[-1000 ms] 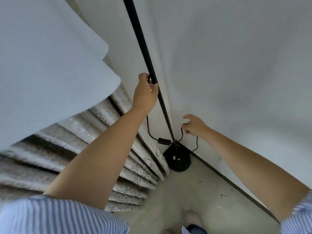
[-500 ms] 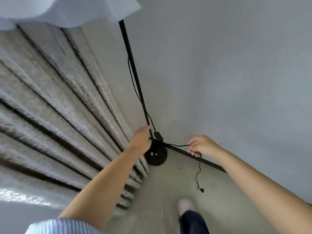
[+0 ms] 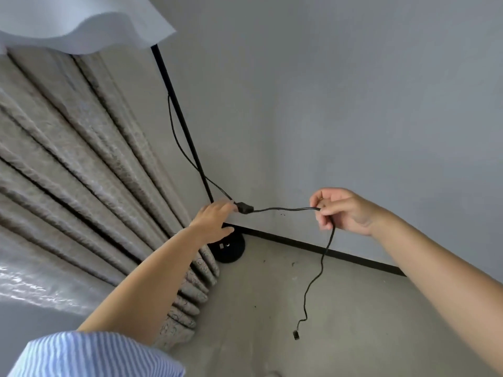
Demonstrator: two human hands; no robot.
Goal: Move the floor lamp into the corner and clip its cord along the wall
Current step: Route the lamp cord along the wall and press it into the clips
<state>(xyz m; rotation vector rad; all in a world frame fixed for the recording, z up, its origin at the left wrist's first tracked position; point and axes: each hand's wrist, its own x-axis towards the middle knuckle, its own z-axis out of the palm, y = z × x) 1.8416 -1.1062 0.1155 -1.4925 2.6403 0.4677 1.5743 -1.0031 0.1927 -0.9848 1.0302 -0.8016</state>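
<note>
- The curtain (image 3: pixel 81 164) hangs in folds on my left, reaching the floor (image 3: pixel 272 308).
- The floor lamp (image 3: pixel 187 137) stands in the corner, its round base (image 3: pixel 231 248) on the floor just beside the curtain, its white shade (image 3: pixel 76 20) above.
- My left hand (image 3: pixel 215 221) reaches toward the pole's foot with fingers spread, gripping nothing; its fingertips are at the cord's small switch box (image 3: pixel 245 208).
- The cord (image 3: pixel 285 209) runs from the box across the wall (image 3: pixel 353 104) to my right hand (image 3: pixel 343 210).
- My right hand is pinched closed on the cord; the rest hangs down, its plug end (image 3: pixel 296 334) dangling above the floor.
</note>
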